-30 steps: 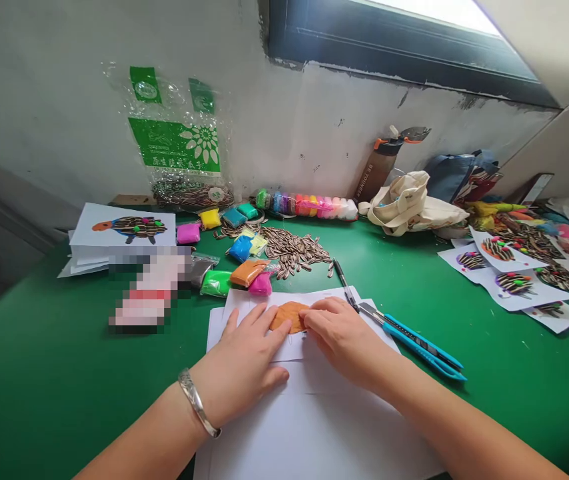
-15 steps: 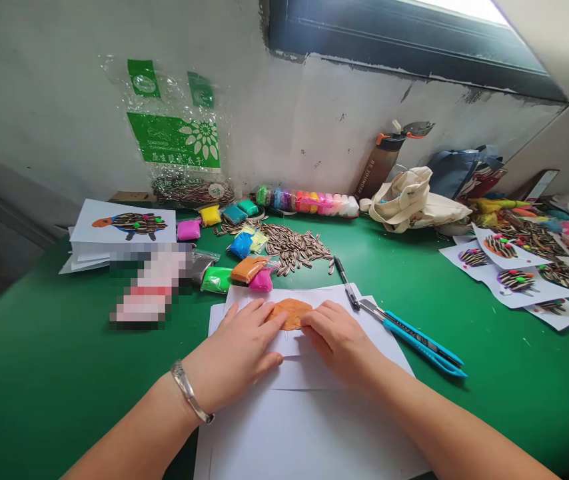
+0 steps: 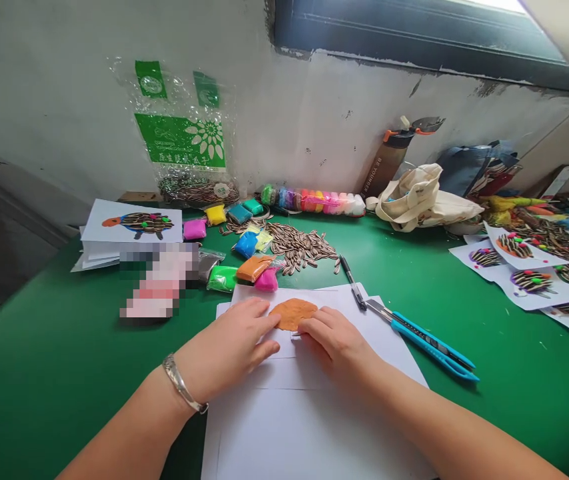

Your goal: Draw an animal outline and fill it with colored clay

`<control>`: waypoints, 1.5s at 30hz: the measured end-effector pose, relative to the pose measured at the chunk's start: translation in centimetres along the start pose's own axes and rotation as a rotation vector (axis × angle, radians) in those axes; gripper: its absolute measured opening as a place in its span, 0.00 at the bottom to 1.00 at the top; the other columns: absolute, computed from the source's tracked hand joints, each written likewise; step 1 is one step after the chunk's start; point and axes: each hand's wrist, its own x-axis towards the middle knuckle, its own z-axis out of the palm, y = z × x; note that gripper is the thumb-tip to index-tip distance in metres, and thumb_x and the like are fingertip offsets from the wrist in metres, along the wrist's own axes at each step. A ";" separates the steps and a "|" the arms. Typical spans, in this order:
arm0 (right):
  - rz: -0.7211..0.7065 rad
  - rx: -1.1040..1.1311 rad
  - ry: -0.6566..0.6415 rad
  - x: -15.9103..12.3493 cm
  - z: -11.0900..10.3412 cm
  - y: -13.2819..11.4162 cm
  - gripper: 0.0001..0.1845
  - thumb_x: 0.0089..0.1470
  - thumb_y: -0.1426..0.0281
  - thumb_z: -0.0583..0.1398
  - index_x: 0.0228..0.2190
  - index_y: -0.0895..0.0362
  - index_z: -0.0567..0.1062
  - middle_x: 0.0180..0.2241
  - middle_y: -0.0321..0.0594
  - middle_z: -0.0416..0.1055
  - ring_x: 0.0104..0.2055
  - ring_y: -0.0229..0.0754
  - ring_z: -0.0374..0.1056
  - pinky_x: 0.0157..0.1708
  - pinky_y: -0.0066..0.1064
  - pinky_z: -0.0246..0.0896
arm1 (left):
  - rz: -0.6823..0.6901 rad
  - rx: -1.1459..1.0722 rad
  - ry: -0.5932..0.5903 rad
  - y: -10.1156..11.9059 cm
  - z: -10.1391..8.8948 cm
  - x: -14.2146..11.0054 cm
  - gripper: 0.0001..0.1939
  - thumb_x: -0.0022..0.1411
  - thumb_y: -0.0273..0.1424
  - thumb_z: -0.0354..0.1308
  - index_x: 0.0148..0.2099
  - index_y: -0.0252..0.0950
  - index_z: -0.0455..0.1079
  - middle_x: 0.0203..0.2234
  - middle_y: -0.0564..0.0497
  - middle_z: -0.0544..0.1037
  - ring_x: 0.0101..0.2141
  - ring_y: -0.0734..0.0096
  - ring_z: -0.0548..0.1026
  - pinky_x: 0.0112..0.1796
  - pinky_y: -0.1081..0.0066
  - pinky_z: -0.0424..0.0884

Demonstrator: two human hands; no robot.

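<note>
A flattened oval of orange clay point(image 3: 293, 314) lies on a sheet of white paper point(image 3: 314, 433), covering part of a faint drawing. My left hand point(image 3: 237, 343) rests flat on the paper with its fingers apart, fingertips at the clay's left edge; a silver bangle circles that wrist. At the lower right edge of the clay, my right hand point(image 3: 339, 340) has its fingers curled together, fingertips down. A small greyish mark or object shows by those fingertips, too small to name. The palm side of the right hand is hidden.
Packets of coloured clay point(image 3: 222, 278) and loose striped sunflower seeds point(image 3: 304, 247) lie beyond the paper. A black pen point(image 3: 352, 283) and a blue utility knife point(image 3: 432, 343), blade out, are on the right. Finished turtle pictures point(image 3: 134, 223) sit at left, more pictures point(image 3: 529, 280) at right.
My left hand has slid back off the clay to its left edge. The right fingertips have shifted down slightly along the clay's lower right edge. The whole view has moved a little.
</note>
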 end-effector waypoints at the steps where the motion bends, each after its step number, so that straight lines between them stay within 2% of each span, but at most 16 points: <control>1: 0.023 0.013 0.003 0.0 0.0 0.0 0.10 0.61 0.77 0.50 0.34 0.55 0.70 0.27 0.38 0.68 0.30 0.40 0.60 0.30 0.31 0.57 | 0.001 0.009 0.002 0.0 0.0 0.0 0.08 0.67 0.31 0.50 0.41 0.38 0.69 0.39 0.48 0.69 0.41 0.62 0.69 0.40 0.65 0.69; 4: 0.099 0.031 0.005 0.1 0.1 -0.2 0.10 0.61 0.76 0.51 0.33 0.55 0.71 0.30 0.39 0.69 0.32 0.41 0.61 0.31 0.31 0.58 | 0.001 0.027 -0.006 0.0 0.0 0.1 0.08 0.66 0.31 0.50 0.44 0.38 0.70 0.40 0.47 0.69 0.42 0.60 0.69 0.41 0.65 0.69; 8: 0.089 -0.018 -0.036 0.8 0.1 -0.7 0.10 0.59 0.78 0.52 0.34 0.55 0.71 0.34 0.41 0.70 0.34 0.42 0.61 0.34 0.33 0.58 | 0.001 0.035 -0.009 -0.2 0.3 0.1 0.10 0.67 0.31 0.50 0.47 0.40 0.70 0.41 0.47 0.68 0.43 0.60 0.69 0.43 0.64 0.69; 13: 0.111 -0.062 -0.017 1.7 0.7 -1.1 0.09 0.58 0.79 0.53 0.31 0.56 0.70 0.31 0.42 0.69 0.33 0.43 0.59 0.33 0.33 0.57 | -0.017 0.038 -0.008 -0.2 0.5 0.0 0.09 0.66 0.31 0.52 0.48 0.41 0.69 0.40 0.47 0.69 0.43 0.59 0.69 0.43 0.63 0.69; 21: 0.127 -0.020 0.019 0.9 1.4 -1.4 0.10 0.58 0.79 0.53 0.35 0.55 0.71 0.31 0.42 0.68 0.34 0.44 0.60 0.34 0.34 0.56 | -0.015 0.090 0.007 0.3 0.5 0.3 0.06 0.64 0.29 0.54 0.42 0.38 0.71 0.40 0.46 0.70 0.45 0.56 0.68 0.45 0.60 0.69; 31: 0.141 -0.047 0.032 1.3 2.0 -1.4 0.08 0.58 0.77 0.53 0.32 0.56 0.71 0.28 0.42 0.68 0.33 0.44 0.60 0.34 0.34 0.55 | -0.031 0.110 -0.012 0.5 0.6 0.4 0.10 0.65 0.31 0.54 0.47 0.38 0.71 0.44 0.43 0.70 0.50 0.52 0.66 0.50 0.53 0.66; 45: 0.144 -0.022 0.056 1.3 2.0 -1.6 0.09 0.58 0.78 0.52 0.30 0.57 0.70 0.28 0.42 0.67 0.33 0.44 0.59 0.34 0.33 0.54 | -0.035 0.133 -0.018 0.6 0.7 0.3 0.10 0.65 0.31 0.55 0.48 0.38 0.70 0.44 0.44 0.70 0.49 0.53 0.66 0.50 0.53 0.66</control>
